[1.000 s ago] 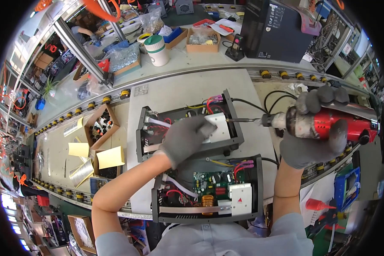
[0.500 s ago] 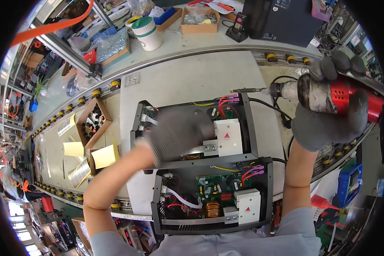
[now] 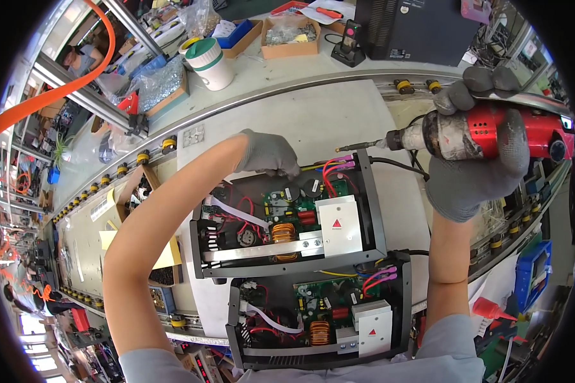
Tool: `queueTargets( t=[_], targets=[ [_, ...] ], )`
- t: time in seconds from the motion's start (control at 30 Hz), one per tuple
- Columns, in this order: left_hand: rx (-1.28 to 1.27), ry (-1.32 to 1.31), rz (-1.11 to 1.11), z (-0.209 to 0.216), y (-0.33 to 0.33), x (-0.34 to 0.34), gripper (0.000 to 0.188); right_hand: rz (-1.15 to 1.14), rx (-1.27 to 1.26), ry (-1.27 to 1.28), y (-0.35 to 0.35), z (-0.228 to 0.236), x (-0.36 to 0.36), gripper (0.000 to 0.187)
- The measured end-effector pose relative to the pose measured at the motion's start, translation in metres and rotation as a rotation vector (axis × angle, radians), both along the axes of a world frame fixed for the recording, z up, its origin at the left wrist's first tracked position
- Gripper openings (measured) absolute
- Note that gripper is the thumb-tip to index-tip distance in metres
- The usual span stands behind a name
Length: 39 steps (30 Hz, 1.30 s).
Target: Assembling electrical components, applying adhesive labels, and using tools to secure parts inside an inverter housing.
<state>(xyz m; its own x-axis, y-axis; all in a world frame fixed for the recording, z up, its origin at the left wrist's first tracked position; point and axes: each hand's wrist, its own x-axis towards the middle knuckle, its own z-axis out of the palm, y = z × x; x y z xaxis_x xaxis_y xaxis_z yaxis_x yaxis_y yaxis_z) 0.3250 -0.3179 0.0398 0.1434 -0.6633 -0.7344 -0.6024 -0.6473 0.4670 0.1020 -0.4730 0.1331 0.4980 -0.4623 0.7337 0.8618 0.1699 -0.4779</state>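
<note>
Two black metal cases with circuit boards, copper coils and coloured wires stand one behind the other: a far case [image 3: 281,263] and a near case [image 3: 319,361]. My left hand [image 3: 268,154], in a grey glove, reaches across the far case, its fingers curled over the back rim. The fingertips are partly hidden. In my gloved right hand [image 3: 476,172] is a red and dark power screwdriver [image 3: 485,131], held level with its long bit pointing left. The bit's brassy tip hovers above the far case's back right corner, close to purple wire connectors [image 3: 346,164].
A pale board [image 3: 281,108] lies beneath the cases on a roller conveyor. On the bench behind stand a white tub with a green lid [image 3: 209,64], a parts box [image 3: 291,37] and a dark machine [image 3: 406,32]. Left is a cardboard box [image 3: 129,191] of small parts.
My left hand has moved from over the far case's middle to its back rim, uncovering the board. The far case has shifted slightly toward me. The screwdriver has moved left.
</note>
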Motion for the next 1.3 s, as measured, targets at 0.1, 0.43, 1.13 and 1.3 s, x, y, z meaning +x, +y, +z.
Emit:
queueTargets(
  t=[0.1, 0.43, 1.13, 1.3],
  targets=[
    [-0.189, 0.021, 0.221, 0.001, 0.003, -0.004, 0.025, 0.011, 0.071, 0.013, 0.000, -0.004, 0.001, 0.042],
    [-0.282, 0.122, 0.363, -0.010, -0.017, -0.019, 0.021, -0.100, 0.043, 0.155, 0.002, -0.017, -0.009, 0.043],
    [-0.278, 0.491, 0.750, 0.013, -0.005, -0.070, 0.021, -0.049, 0.109, 0.379, 0.014, -0.041, -0.013, 0.048],
    [-0.218, 0.468, 0.744, 0.010, -0.012, -0.068, 0.021, -0.075, 0.084, 0.382, 0.014, -0.040, -0.013, 0.048]
  ],
)
